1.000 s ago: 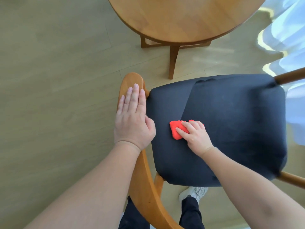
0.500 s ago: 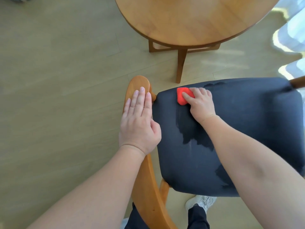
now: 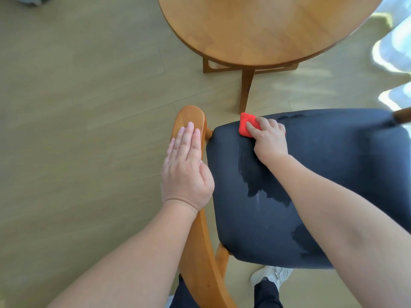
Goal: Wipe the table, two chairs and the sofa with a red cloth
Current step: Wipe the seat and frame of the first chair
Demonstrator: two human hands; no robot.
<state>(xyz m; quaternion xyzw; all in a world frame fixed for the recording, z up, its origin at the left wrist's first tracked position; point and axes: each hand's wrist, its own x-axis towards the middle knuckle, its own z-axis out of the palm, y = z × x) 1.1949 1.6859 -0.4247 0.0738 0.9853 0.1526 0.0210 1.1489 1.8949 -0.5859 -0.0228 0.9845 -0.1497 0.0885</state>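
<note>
A wooden chair with a dark cushioned seat stands below me. My right hand presses a small folded red cloth onto the seat's far left corner, fingers curled over the cloth. My left hand lies flat, fingers straight, on the chair's curved wooden backrest. A round wooden table stands just beyond the chair. Damp streaks mark the seat near my right forearm.
Pale wood floor spreads to the left. The table's legs stand close to the seat's far edge. White curtains hang at the right. My shoe shows under the seat's near edge.
My right hand slid the red cloth from the seat's middle up to its far left corner, leaving a damp trail. My left hand stayed on the backrest.
</note>
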